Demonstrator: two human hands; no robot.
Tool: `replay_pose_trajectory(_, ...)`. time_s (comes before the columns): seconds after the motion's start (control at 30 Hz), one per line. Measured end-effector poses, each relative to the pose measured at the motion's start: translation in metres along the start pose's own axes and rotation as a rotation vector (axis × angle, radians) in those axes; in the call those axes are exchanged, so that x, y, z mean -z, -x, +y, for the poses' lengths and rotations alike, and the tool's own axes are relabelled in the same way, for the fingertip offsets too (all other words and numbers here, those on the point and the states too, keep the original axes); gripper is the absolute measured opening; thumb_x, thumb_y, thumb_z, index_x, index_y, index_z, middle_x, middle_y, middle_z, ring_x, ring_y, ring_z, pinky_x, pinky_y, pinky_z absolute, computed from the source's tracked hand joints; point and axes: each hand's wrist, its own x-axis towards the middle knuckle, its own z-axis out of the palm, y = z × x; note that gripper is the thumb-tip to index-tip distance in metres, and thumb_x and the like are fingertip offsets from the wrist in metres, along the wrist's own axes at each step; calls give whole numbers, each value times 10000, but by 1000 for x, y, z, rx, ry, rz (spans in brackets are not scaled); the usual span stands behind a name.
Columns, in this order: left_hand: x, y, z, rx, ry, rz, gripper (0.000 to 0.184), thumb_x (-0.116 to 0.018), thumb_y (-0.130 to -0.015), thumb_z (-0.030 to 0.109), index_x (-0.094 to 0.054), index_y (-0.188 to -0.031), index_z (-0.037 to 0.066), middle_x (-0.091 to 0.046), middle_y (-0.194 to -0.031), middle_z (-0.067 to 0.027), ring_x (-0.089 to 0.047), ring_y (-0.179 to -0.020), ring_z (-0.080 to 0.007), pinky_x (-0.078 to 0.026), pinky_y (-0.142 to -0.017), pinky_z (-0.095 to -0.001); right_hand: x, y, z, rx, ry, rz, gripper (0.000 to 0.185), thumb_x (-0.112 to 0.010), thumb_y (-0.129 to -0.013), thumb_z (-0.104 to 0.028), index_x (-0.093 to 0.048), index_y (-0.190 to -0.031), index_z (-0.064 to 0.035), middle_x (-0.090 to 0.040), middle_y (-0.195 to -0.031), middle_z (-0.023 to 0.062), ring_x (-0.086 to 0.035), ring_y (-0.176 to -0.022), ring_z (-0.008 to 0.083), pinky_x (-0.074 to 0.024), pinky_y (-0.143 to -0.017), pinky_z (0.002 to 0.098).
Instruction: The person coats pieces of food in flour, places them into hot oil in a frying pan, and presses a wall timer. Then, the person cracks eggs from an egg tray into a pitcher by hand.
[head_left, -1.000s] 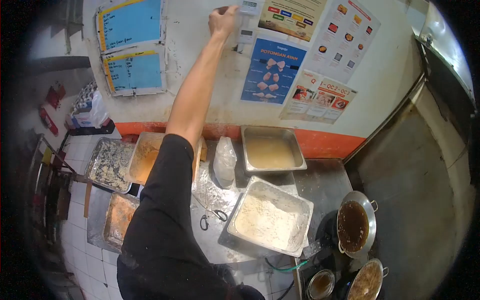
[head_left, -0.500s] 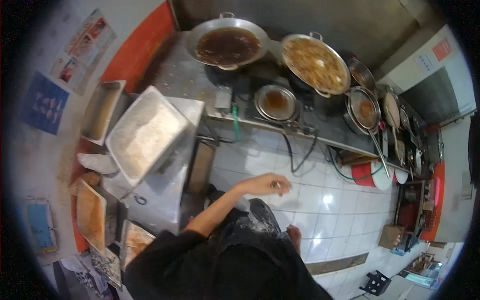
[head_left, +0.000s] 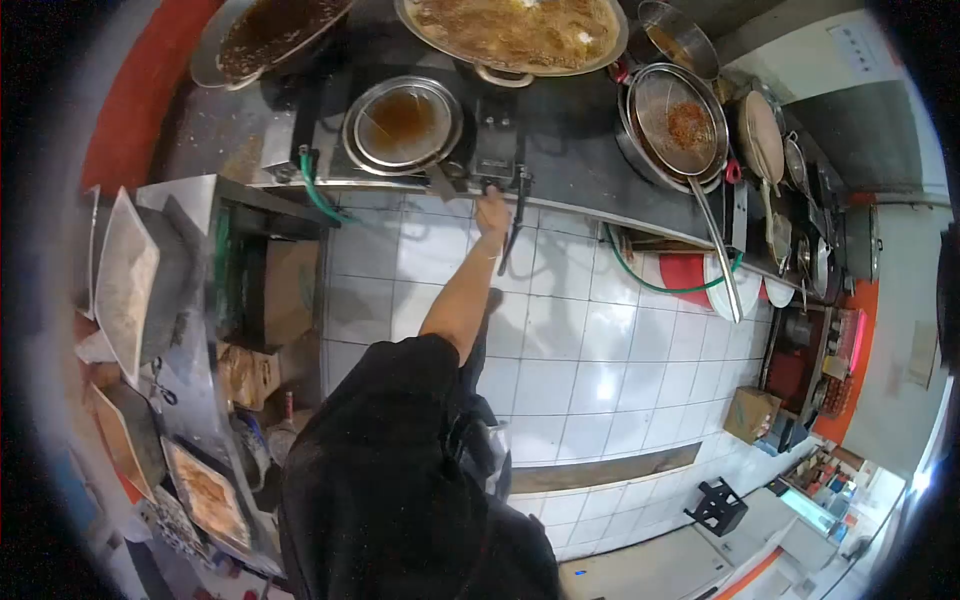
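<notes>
My left hand (head_left: 491, 212) reaches out to the front edge of the stove. Its fingers are closed at a small dark stove knob (head_left: 490, 187), mostly hidden by them. Close by on the left, a pan of brown liquid (head_left: 403, 122) with a strainer over it sits on a burner, its handle (head_left: 440, 182) sticking out towards the hand. Beyond it stands a big wok of bubbling oil with fried food (head_left: 515, 35). My right hand is out of sight.
A wok of dark liquid (head_left: 275, 40) is at the back left. A long-handled strainer (head_left: 682, 120) rests over a pot on the right. Flour trays (head_left: 130, 290) stand on the steel table at left. A green hose (head_left: 310, 180) hangs off the counter, above the tiled floor.
My left hand has gone from in front of my body out to the stove's front edge. My right hand has left the view, and the view has swung closer to the stove.
</notes>
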Motion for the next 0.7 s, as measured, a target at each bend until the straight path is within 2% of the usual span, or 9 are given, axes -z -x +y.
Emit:
replay_pose_trajectory(0.03, -1, 0, 10, 335, 522, -204, 443, -360, -1044, 467, -567, -875, 114, -563, -656, -59, -598, -654, -242, -557, -616, -428, 23, -24, -5, 3, -67, -10, 422, -661, -924, -236, -565, -1228, 41, -654, -886, 120, -641, -683, 198, -543, -551, 309)
replay_pose_trajectory(0.1, -8, -1, 6, 396, 793, -118, 492, -348, -1030, 540, -528, -883, 106, -491, -673, -8, -545, -569, -182, -508, -556, -358, 44, -26, 4, 1, -233, -13, 417, -662, -925, -228, -565, -1239, 28, -654, -894, 118, -641, -680, 201, -546, -548, 313)
replay_pose_trajectory(0.23, -9, -17, -26, 301, 912, -148, 532, -368, -1000, 606, -526, -855, 119, -502, -691, -29, -555, -663, -187, -511, -590, -348, 67, -35, -62, -133, -241, 44, 417, -660, -934, -233, -546, -1280, -30, -647, -899, 103, -642, -677, 211, -554, -536, 318)
replay_pose_trajectory(0.37, 10, -22, -12, 505, 1065, -147, 396, -414, -1016, 444, -538, -849, 108, -539, -747, -30, -541, -670, -179, -515, -634, -313, 76, -50, -127, -231, -270, 81, 405, -667, -926, -234, -551, -1288, -93, -648, -930, 78, -638, -672, 203, -553, -545, 303)
replay_pose_trajectory(0.5, 18, -30, -10, 425, 1003, -126, 279, -464, -967, 334, -552, -840, 101, -566, -778, -45, -552, -672, -187, -530, -653, -316, 84, -62, -135, -199, -381, 26, 388, -655, -936, -218, -555, -1292, -102, -654, -954, 82, -644, -685, 214, -552, -568, 319)
replay_pose_trajectory(0.57, 32, -47, -30, 366, 1095, -298, 241, -483, -939, 292, -558, -821, 96, -574, -772, -47, -559, -670, -198, -545, -671, -329, 96, -76, -107, -165, -390, -20, 380, -652, -939, -211, -557, -1290, -98, -660, -957, 86, -647, -700, 214, -554, -593, 321)
replay_pose_trajectory(0.6, 34, -50, -32, 334, 1062, -335, 243, -478, -939, 282, -560, -815, 90, -576, -764, -52, -560, -671, -204, -552, -678, -334, 95, -90, -93, 37, -238, 5, 370, -688, -915, -175, -575, -1244, -51, -660, -913, 95, -647, -714, 182, -564, -587, 312)
replay_pose_trajectory(0.63, 36, -55, -33, 310, 1026, -370, 246, -474, -939, 273, -563, -809, 84, -578, -756, -57, -561, -673, -210, -558, -685, -338, 109, -92, -79, -69, -239, 16, 371, -700, -909, -160, -577, -1233, -26, -665, -902, 105, -649, -729, 176, -570, -604, 315)
replay_pose_trajectory(0.7, 52, -103, -66, 648, 1157, -148, 257, -470, -944, 246, -552, -783, 63, -566, -727, -66, -557, -680, -219, -570, -698, -354, 132, -99, -83, -166, -401, -32, 363, -687, -925, -150, -576, -1241, -11, -684, -933, 126, -659, -775, 185, -575, -664, 331)
